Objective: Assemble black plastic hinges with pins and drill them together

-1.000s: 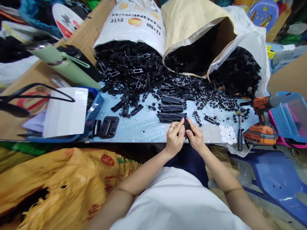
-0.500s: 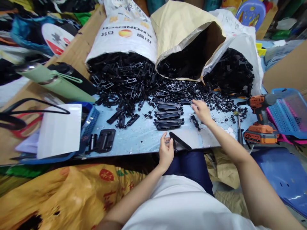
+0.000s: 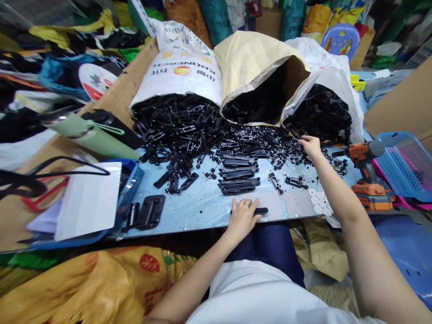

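The blue tabletop (image 3: 182, 207) runs beneath both hands. Beyond the right hand, a white sack (image 3: 355, 103) spills black parts; a tan paper bag (image 3: 249, 63) opens to that hand's left. A cordless drill (image 3: 369, 175) stands to its right.

The right hand (image 3: 310, 146) reaches to the sack's mouth, fingertips drawn together beside dark parts; whether they pinch one, I cannot tell. The left hand (image 3: 243, 218) lies over the table's near edge, fingers slightly spread across a black bar; whether the thumb closes on it is hidden. Three black assemblies (image 3: 238, 175) lie just beyond those fingers.

The black bar (image 3: 263, 211) pokes out on both sides of the left hand. It looks light, stiff, smooth and perhaps slippery; its long edges near the middle seem the best hold.

Loose pins (image 3: 290, 155) lie left of the right hand.
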`<state>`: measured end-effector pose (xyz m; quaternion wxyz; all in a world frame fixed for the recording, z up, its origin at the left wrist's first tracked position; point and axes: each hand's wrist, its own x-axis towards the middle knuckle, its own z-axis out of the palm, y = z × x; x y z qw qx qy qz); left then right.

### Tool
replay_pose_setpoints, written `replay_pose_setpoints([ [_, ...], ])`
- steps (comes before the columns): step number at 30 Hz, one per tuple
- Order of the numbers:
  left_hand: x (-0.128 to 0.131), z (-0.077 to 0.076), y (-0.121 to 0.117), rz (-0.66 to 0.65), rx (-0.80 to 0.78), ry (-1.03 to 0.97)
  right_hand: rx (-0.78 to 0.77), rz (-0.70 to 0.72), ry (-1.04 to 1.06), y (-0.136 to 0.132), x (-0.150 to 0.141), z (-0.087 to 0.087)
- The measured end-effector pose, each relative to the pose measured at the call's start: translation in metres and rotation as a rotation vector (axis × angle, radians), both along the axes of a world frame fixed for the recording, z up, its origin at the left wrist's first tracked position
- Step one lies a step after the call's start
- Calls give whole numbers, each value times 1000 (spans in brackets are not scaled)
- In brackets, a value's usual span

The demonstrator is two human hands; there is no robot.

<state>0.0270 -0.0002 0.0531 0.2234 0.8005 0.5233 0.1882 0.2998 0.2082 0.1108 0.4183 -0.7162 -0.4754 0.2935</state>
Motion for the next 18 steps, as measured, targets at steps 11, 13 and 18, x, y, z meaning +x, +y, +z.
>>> replay_pose_setpoints([
  [11,37,18,21,514,-312,-975,-407,925,-13,-200,-54,2],
  [13,39,18,16,444,-289,-867,-286,912,-385,-207,-60,1],
  [18,14,12,15,8,-132,-319,-180,1178,-908,-204,-47,-4],
])
